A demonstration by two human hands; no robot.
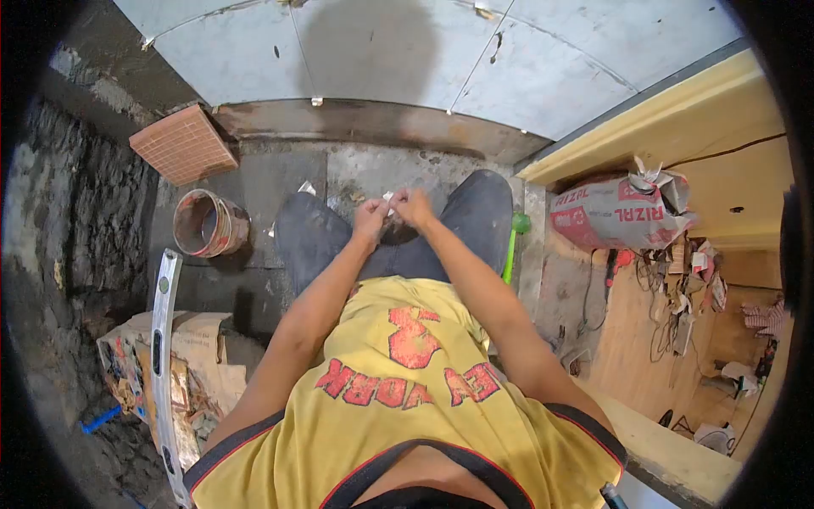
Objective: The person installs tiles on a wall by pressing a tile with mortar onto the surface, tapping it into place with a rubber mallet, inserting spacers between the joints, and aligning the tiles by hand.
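Close together between my knees, my left hand (370,219) and my right hand (413,206) have their fingers pinched on a small white scrap (388,196). Its material is too small to make out. Another pale scrap (306,188) lies by my left knee. Large pale tiles (365,51) cover the wall in front of me, with little white bits along their lower edge. A green-headed mallet (521,223) with a bright green handle stands beside my right leg, apart from both hands.
At left are a dirty bucket (235,229), a pinkish gridded tile (182,146), a long spirit level (161,339) and a torn cardboard box (203,331). On the right, a cement bag (623,212) lies by the doorway, near cords and a red power tool (619,265).
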